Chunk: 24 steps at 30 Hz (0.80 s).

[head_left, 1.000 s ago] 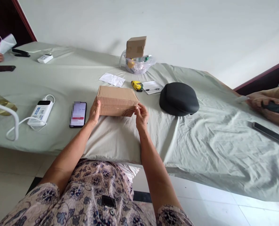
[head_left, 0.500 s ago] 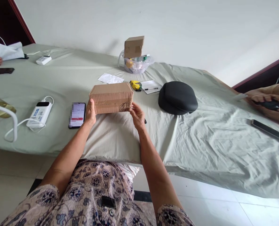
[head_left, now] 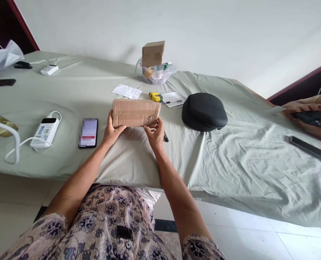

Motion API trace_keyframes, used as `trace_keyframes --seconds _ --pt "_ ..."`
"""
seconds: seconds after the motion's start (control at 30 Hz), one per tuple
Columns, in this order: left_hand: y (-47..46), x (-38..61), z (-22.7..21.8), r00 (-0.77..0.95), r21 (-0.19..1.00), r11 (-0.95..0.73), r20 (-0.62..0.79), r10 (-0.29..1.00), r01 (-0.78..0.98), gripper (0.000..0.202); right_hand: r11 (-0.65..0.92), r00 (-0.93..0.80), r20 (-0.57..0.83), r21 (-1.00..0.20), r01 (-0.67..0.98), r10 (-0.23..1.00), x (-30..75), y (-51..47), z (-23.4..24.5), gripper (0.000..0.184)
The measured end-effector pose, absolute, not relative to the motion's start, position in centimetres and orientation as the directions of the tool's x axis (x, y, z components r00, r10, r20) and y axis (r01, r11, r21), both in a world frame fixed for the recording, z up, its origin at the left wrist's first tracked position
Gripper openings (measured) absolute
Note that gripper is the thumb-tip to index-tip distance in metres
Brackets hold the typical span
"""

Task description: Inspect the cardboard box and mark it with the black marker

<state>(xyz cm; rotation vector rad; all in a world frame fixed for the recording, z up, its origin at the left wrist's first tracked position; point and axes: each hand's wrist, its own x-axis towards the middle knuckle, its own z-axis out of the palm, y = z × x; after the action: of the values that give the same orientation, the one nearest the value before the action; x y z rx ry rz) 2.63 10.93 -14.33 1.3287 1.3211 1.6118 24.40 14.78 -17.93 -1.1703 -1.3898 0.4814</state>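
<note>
A brown cardboard box [head_left: 135, 112] is held between my two hands above the cloth-covered table, one long side facing me. A seam runs across this side, and dark scribbled marks show near its right end. My left hand [head_left: 113, 130] grips the left end, thumb along the lower edge. At the lower right corner, my right hand [head_left: 155, 133] closes on the box with its thumb under the marks. A small black object [head_left: 166, 137] lies just right of my right hand. The phone [head_left: 88, 133] lies to the left of my left hand.
Behind the box are a yellow tape measure [head_left: 155, 96], white papers [head_left: 126, 91] and a pen [head_left: 174, 102]. A clear basket [head_left: 160, 76] carries another carton [head_left: 153, 53]. A black case [head_left: 204, 112] sits right; a white power bank [head_left: 45, 132] left. Other people's hands show at both sides.
The box has tipped so its top no longer shows and its long side faces me, shifting slightly right. My left hand has moved right, its thumb now along the lower edge.
</note>
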Motion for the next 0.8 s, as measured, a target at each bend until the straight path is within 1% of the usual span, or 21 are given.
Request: trace_keyframes --seconds 0.07,0.13,0.2,0.3,0.37,0.4,0.53,0.6,0.7,0.8 --pt "10.7 3.1 -14.6 -0.250 0.919 -0.291 0.357 0.900 0.266 0.113 0.375 0.226 0.512 -0.808 0.455 0.829 23.4 14.1 -18.0 0.099" --pt "10.3 3.6 -14.7 -0.281 0.894 -0.282 0.386 0.878 0.347 0.115 0.331 0.252 0.510 -0.790 0.516 0.823 22.4 13.6 -18.1 0.116" --pt "9.9 4.2 -14.6 -0.324 0.877 -0.261 0.404 0.855 0.404 0.114 0.290 0.276 0.498 -0.783 0.551 0.822 21.6 13.4 -18.2 0.124" --pt "9.6 4.8 -14.4 -0.357 0.875 -0.228 0.395 0.847 0.427 0.108 0.253 0.307 0.502 -0.768 0.588 0.808 21.5 13.6 -18.4 0.126" --pt "9.7 4.7 -14.4 -0.361 0.888 -0.221 0.376 0.853 0.404 0.105 0.273 0.313 0.533 -0.754 0.597 0.786 21.9 13.8 -18.3 0.117" --pt "9.9 4.6 -14.5 -0.362 0.896 -0.221 0.367 0.857 0.384 0.104 0.301 0.304 0.557 -0.743 0.597 0.773 22.2 13.9 -18.2 0.109" --pt "10.7 3.5 -15.1 -0.395 0.923 -0.215 0.335 0.855 0.318 0.105 0.441 0.225 0.649 -0.691 0.572 0.726 23.3 13.8 -17.2 0.054" --pt "11.2 2.9 -15.4 -0.410 0.928 -0.209 0.328 0.851 0.309 0.109 0.482 0.204 0.663 -0.690 0.540 0.720 23.5 13.5 -16.7 0.036" --pt "11.6 2.3 -15.7 -0.406 0.945 -0.190 0.288 0.867 0.266 0.116 0.513 0.198 0.662 -0.706 0.488 0.723 23.5 13.1 -16.2 0.027" --pt "11.7 2.2 -15.5 -0.395 0.982 -0.156 0.186 0.900 0.107 0.124 0.542 0.141 0.663 -0.699 0.466 0.735 23.2 12.6 -15.8 0.026"
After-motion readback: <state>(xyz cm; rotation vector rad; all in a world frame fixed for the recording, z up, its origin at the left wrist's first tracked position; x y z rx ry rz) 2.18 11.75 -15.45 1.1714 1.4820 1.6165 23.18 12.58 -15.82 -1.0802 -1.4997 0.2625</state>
